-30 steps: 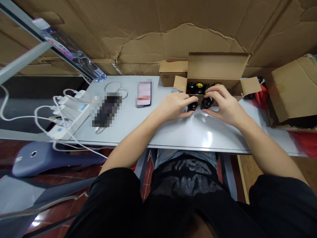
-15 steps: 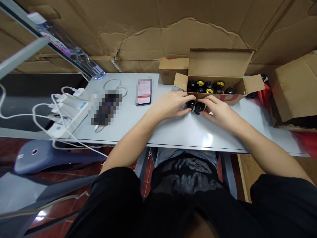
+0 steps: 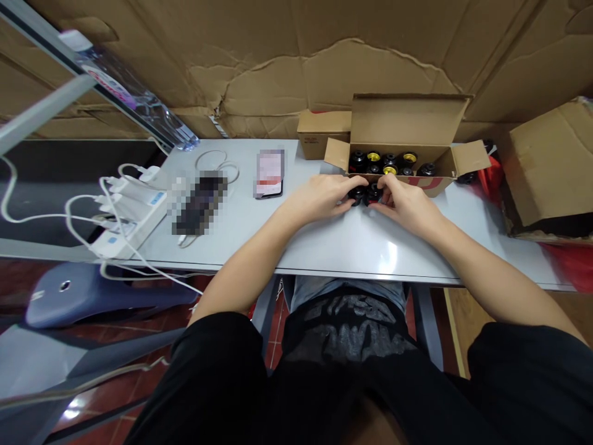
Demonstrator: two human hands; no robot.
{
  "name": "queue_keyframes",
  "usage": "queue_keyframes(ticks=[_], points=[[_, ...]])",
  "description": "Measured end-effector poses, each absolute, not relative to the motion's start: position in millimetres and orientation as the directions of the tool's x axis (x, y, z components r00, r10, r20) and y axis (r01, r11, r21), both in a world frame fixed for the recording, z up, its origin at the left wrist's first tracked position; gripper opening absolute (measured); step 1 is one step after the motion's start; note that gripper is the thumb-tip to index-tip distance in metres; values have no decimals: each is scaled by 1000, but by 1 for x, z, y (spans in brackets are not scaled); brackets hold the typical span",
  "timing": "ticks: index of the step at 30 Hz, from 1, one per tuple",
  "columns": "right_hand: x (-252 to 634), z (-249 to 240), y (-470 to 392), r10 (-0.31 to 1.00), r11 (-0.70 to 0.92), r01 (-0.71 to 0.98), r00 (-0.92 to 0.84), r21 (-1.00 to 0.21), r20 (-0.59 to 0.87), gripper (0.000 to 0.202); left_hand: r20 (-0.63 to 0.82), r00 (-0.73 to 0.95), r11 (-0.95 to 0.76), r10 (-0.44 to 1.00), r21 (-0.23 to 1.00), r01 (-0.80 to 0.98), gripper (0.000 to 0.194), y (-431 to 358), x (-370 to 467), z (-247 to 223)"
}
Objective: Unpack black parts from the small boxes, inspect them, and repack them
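In front of the open cardboard box (image 3: 410, 123), two small black cylindrical pieces stand side by side on the table. My left hand (image 3: 319, 196) has its thumb and fingers closed around the left black cylindrical piece (image 3: 356, 195). The right black cylindrical piece (image 3: 373, 194) is pinched by my right hand (image 3: 404, 204), and a little red shows near its base. Several similar black pieces sit inside the box, a few showing a yellow ring (image 3: 373, 157). The fingers and the box's front wall hide parts of the pieces.
Behind the work stands a smaller closed carton (image 3: 322, 139). Two phones lie to the left, one a blurred dark phone (image 3: 200, 204), beside a white power strip (image 3: 134, 222) with cables. A large carton (image 3: 551, 173) and red material (image 3: 493, 179) are at the right. A water bottle (image 3: 134, 99) leans at the back left.
My right hand has shifted its fingers on the right black piece, its index finger now higher. The piece sits slightly farther back, toward the box. My left hand stays on the other piece.
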State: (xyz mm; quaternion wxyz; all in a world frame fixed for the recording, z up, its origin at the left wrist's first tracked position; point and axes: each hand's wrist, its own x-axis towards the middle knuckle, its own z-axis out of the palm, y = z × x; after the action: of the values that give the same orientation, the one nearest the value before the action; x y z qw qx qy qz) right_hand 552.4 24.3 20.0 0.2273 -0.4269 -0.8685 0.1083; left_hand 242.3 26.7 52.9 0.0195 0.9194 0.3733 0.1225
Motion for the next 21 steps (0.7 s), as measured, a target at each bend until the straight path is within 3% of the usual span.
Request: queue_keyframes(ticks=[7,11,14,18,21], points=[[550,23,22,796,604,632,-517,-485,316,38,214,646,-680,733,215,701,52,26,239,54],[557,38,20,763,624,679,-426,-386,486,23,345,561,-653,753,278,705,40,33,243,64],[570,47,31,707,624,720,-356,-303,612,25,378,520,-628,766,267,731,33,52,255,81],[585,50,48,702,620,755,-412,-213,581,38,286,554,-620,782,254,743,20,92,281,97],[586,46,51,712,648,742,-511,-172,482,45,209,557,-593,804,211,777,26,118,299,97]])
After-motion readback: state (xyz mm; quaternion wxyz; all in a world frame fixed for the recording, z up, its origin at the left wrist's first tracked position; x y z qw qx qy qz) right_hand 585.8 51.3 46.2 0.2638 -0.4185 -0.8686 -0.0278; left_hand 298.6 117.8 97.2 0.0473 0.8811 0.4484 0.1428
